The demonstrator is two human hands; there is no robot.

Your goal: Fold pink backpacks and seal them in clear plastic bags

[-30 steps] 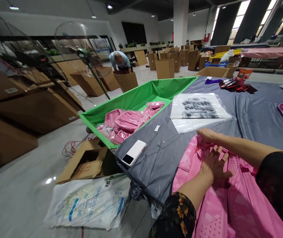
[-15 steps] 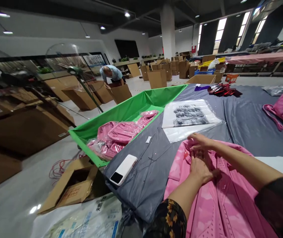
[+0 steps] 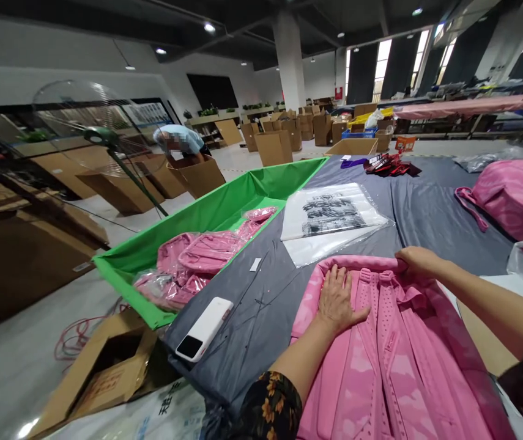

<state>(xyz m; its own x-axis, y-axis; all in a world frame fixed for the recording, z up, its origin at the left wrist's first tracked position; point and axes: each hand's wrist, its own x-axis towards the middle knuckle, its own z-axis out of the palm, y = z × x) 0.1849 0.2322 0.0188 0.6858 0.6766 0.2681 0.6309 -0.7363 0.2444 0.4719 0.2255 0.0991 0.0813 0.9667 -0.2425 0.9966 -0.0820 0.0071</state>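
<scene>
A pink camouflage backpack (image 3: 357,373) lies on the grey-covered table with its shoulder straps facing up. My left hand (image 3: 338,302) rests flat on its upper left part, fingers spread, beside the straps. At the top edge, my right hand (image 3: 419,263) has its fingers closed round the backpack's rim. Just beyond the bag are printed clear plastic bags (image 3: 334,214) in a flat stack. Another pink backpack (image 3: 518,192) sits at the far right of the table, its loop hanging toward me.
A green fabric bin (image 3: 243,189) at the table's left side holds several pink bags in clear plastic. On the table are a white phone-like device (image 3: 205,329) and red tags (image 3: 389,165). An open carton (image 3: 109,373) stands below left. A person (image 3: 183,142) bends over a box beyond.
My hands have moved apart: the left now lies flat on the bag's left, the right grips its top edge further right. The view has shifted right.
</scene>
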